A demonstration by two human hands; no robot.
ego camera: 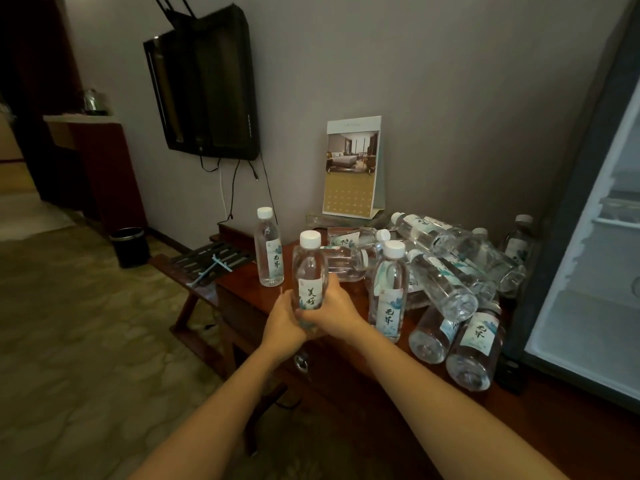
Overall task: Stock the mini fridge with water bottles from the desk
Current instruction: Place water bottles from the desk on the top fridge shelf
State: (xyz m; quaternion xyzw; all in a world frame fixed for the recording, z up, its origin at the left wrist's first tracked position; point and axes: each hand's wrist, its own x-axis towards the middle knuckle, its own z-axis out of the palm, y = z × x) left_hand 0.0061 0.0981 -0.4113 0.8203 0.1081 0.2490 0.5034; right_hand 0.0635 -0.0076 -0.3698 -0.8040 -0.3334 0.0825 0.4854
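Note:
Both hands hold one clear water bottle [309, 271] with a white cap upright over the front left of the wooden desk [242, 289]. My left hand [282, 322] wraps its lower left side, my right hand [334, 308] its lower right. Two more bottles stand upright, one behind to the left [268, 247] and one just right of my hands [388, 292]. A heap of several bottles [446, 275] lies on its side across the desk's right half. The mini fridge [588, 271] stands open at the right edge, its white inside showing shelves.
A desk calendar [351, 168] stands against the wall behind the bottles. A dark TV [207, 88] hangs on the wall above left. A luggage rack [207, 265] adjoins the desk's left end, with a black bin [130, 247] on the carpet beyond it.

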